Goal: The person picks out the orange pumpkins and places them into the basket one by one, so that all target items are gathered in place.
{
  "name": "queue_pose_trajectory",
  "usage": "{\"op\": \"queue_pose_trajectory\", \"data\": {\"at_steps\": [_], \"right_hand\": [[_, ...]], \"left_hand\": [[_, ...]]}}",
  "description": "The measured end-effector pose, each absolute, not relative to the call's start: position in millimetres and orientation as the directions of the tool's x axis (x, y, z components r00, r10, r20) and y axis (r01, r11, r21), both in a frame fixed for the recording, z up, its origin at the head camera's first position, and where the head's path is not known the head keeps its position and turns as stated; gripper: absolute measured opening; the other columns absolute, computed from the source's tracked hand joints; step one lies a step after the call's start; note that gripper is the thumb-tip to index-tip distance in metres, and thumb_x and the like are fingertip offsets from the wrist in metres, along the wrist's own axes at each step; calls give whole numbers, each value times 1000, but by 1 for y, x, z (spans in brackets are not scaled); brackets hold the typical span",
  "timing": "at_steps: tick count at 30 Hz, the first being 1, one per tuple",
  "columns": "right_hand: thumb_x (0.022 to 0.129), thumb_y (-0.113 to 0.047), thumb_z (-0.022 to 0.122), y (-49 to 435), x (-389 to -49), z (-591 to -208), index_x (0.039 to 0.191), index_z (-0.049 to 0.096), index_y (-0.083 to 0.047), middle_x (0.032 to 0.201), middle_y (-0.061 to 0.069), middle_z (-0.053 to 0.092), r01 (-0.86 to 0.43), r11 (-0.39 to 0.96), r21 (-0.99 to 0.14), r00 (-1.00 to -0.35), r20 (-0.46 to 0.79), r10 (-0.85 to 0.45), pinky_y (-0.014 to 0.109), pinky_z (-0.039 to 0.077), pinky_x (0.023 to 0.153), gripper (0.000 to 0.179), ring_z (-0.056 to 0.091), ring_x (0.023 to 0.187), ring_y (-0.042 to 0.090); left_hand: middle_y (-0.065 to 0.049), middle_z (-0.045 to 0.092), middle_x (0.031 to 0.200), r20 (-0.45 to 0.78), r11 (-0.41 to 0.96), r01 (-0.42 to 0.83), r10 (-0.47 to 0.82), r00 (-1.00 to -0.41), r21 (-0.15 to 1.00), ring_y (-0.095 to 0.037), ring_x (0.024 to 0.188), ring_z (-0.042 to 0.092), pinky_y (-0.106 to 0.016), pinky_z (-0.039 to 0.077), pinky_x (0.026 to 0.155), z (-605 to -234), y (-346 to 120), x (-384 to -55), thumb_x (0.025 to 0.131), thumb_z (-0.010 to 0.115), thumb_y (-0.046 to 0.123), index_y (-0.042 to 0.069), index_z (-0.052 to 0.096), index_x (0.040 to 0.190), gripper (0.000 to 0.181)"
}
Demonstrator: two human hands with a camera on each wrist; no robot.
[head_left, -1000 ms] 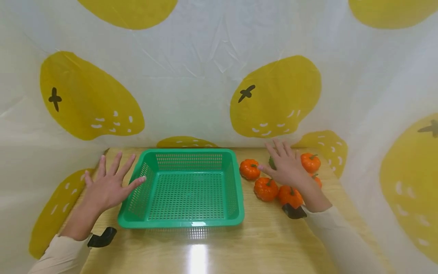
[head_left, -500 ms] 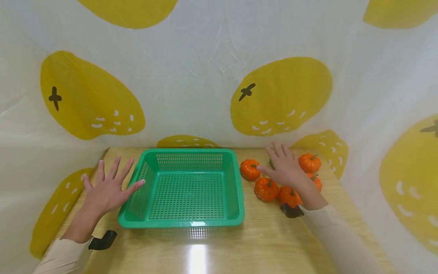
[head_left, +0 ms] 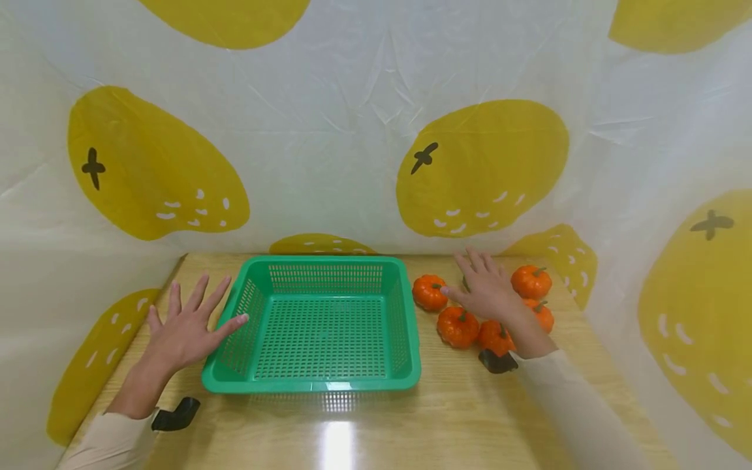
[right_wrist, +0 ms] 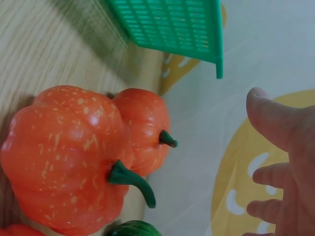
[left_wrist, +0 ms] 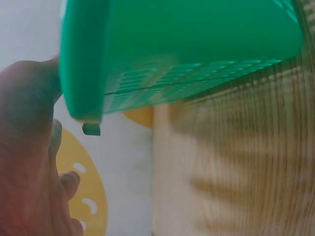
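A green plastic basket [head_left: 323, 386] with slotted walls stands on the wooden table, nothing inside it. My left hand [head_left: 187, 334], fingers spread, hovers by the basket's left rim, the thumb overlapping that rim in the head view. Over on the right, my right hand [head_left: 486, 292] is spread above a group of small orange pumpkins and holds nothing. Left of and below it lie one pumpkin [head_left: 430, 292] and another pumpkin [head_left: 457, 327]. In the right wrist view a large pumpkin [right_wrist: 69, 157] with a green stem fills the left side. A dark green striped object [right_wrist: 134, 229] is mostly hidden.
More pumpkins sit at the right, one at the back [head_left: 531, 282], one partly behind my forearm [head_left: 542, 317]. A white curtain [head_left: 329, 163] with yellow fruit prints hangs along the table's back and sides. Bare wooden table [head_left: 282, 437] shows in front of the basket.
My right hand has drifted slightly down and left, uncovering a little more of the pumpkins on the right. The left hand has shifted slightly downward. Basket and pumpkins stay in place.
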State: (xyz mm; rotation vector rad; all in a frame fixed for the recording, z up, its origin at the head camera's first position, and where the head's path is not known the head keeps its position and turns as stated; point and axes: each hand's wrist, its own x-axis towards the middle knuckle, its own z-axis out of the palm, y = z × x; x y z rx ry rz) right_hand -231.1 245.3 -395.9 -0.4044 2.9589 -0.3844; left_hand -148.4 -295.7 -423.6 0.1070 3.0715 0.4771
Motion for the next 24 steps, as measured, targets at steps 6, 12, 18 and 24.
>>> {"op": "queue_pose_trajectory", "data": {"at_steps": [6, 12, 18, 24], "right_hand": [[104, -59, 53, 246, -235, -402, 168, 13, -7, 173, 27, 0, -250, 924, -289, -953, -98, -288, 77, 12, 121, 92, 1, 157, 56], [102, -50, 62, 246, -239, -410, 167, 15, -3, 172, 30, -1, -260, 885, -386, -941, -104, -322, 78, 13, 121, 93, 0, 156, 58], [94, -36, 77, 246, -250, -414, 164, 24, 1, 170, 33, 11, -308, 805, -507, -922, -51, -384, 76, 17, 121, 95, 12, 155, 58], [89, -25, 84, 246, -262, -417, 165, 26, -7, 171, 25, 19, -219, 730, -647, -914, -126, -385, 71, 22, 123, 98, 19, 157, 51]], "left_hand": [[-25, -1, 174, -65, 936, 61, 88, -994, 348, -69, 149, -15, -94, -5, 101, -427, -298, -149, 99, 49, 71, 34, 1, 169, 92], [-26, -2, 173, -89, 908, 57, 103, -991, 414, -71, 147, -15, -94, 0, 101, -433, -303, -149, 101, 51, 67, 31, 2, 169, 92], [-26, -8, 173, -122, 831, 43, 132, -984, 555, -67, 148, -23, -94, -1, 100, -440, -309, -149, 102, 55, 59, 28, -1, 169, 93], [-21, -16, 173, -188, 679, -14, 183, -965, 734, -62, 149, -27, -93, 4, 100, -446, -315, -151, 105, 58, 49, 40, -10, 166, 92]]}}
